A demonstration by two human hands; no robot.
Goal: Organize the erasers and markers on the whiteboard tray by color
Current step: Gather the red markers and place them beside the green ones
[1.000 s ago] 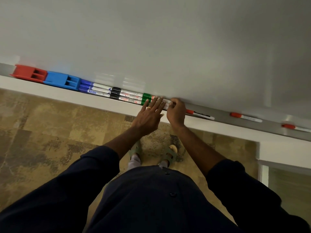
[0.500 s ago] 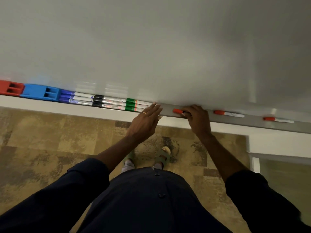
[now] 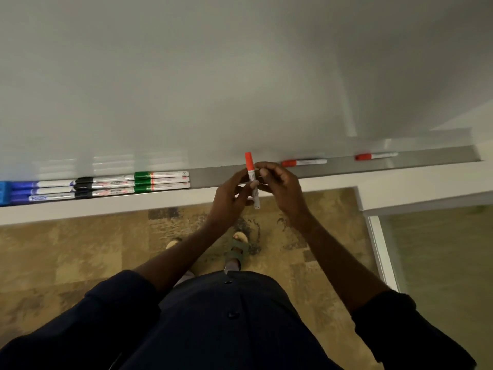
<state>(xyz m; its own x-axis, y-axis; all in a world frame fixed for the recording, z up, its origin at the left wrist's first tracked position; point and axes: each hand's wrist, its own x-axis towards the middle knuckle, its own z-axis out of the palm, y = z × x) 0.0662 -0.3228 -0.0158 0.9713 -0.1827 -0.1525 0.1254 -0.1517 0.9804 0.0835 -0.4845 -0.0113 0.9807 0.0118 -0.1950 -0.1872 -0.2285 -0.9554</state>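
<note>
A red-capped marker stands upright above the metal whiteboard tray, cap up. My left hand and my right hand both grip its white barrel. On the tray to the left lie green markers, black markers and blue markers, grouped by colour, beside a blue eraser at the frame's left edge. Two more red markers, one near and one farther right, lie apart on the tray.
The whiteboard fills the upper view. A white ledge runs below the tray. A glass panel with a white frame stands at the right. Patterned floor and my sandalled feet lie below.
My right hand lifted a red marker off the tray and brought it leftward; my left hand left the green markers and joined it on the marker. The view shifted right, hiding the red eraser.
</note>
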